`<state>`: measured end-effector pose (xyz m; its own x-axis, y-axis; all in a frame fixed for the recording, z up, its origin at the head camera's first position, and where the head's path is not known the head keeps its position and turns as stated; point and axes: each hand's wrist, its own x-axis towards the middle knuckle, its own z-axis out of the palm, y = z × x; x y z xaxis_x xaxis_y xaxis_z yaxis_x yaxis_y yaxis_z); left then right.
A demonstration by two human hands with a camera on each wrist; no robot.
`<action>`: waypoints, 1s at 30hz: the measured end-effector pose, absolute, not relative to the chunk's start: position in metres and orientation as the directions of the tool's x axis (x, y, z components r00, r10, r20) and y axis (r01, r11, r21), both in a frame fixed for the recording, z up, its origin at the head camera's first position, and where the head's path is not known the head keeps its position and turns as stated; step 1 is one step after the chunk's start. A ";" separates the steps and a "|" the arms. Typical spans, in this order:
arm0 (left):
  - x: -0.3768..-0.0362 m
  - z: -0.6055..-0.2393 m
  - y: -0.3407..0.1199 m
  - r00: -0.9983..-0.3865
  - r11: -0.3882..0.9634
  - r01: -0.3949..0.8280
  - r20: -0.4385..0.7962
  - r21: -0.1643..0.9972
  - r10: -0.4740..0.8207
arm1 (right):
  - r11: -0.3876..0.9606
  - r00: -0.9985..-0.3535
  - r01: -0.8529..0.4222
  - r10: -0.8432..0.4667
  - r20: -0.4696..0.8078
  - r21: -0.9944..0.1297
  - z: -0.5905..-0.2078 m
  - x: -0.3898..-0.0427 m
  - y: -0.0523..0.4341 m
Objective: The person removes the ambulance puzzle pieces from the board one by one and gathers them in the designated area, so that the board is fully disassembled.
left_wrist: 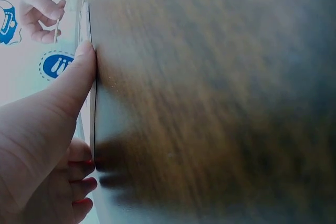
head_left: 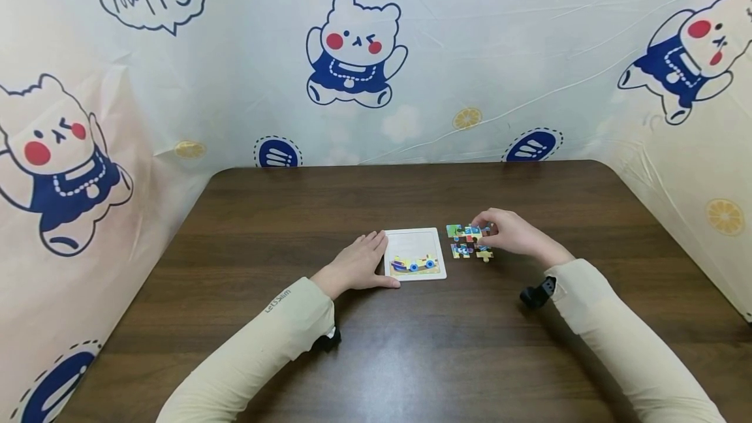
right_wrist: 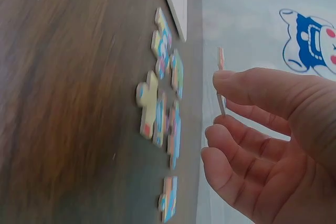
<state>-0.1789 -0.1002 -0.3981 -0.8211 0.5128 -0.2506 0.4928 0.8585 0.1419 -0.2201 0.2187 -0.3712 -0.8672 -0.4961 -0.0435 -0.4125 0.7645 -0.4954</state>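
**A thin puzzle piece pinched on edge, tray pinned flat**

Your right hand (head_left: 510, 232) holds one puzzle piece (right_wrist: 221, 80) between thumb and fingertips, lifted just off the surface above the loose pieces (head_left: 469, 241). Judge it as light, flat and stiff, like thin card or board: it will not bend, but it is easy to drop or twist when held only by its edges. Keep the pinch on two opposite edges, clear of the tabs, so you can lay it down flat.

The loose pieces lie just right of the white puzzle tray (head_left: 414, 243), which sits near the middle of the surface (head_left: 376, 344), a little toward its near edge. A strip of fitted pieces fills the tray's near side. Your left hand (head_left: 360, 265) lies with straight fingers along the tray's left edge, thumb pressed against the rim, holding nothing.

The print on the held piece cannot be read: the right wrist view shows it edge-on and blurred, and in the head view your fingers cover it. The loose pieces are too small to count surely.
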 end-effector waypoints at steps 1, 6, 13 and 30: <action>-0.179 -0.398 -0.100 -0.821 0.859 0.493 -0.252 0.139 0.513 | 0.767 -0.869 -0.410 -0.493 -0.043 -0.494 -0.371 -0.220 0.221; -0.178 -0.396 -0.100 -0.820 0.856 0.498 -0.245 0.140 0.517 | 0.775 -0.880 -0.390 -0.473 -0.047 -0.497 -0.373 -0.218 0.232; -0.178 -0.397 -0.100 -0.820 0.855 0.500 -0.241 0.137 0.519 | 0.788 -0.889 -0.363 -0.452 -0.068 -0.497 -0.374 -0.216 0.246; -0.178 -0.396 -0.100 -0.823 0.862 0.488 -0.257 0.139 0.507 | 0.824 -0.885 -0.328 -0.439 -0.154 -0.462 -0.381 -0.215 0.270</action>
<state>-0.1777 -0.0995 -0.3962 -0.8226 0.5074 -0.2566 0.4880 0.8616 0.1395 -0.2149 0.2700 -0.3812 -0.8853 -0.4388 -0.1536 -0.3280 0.8237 -0.4624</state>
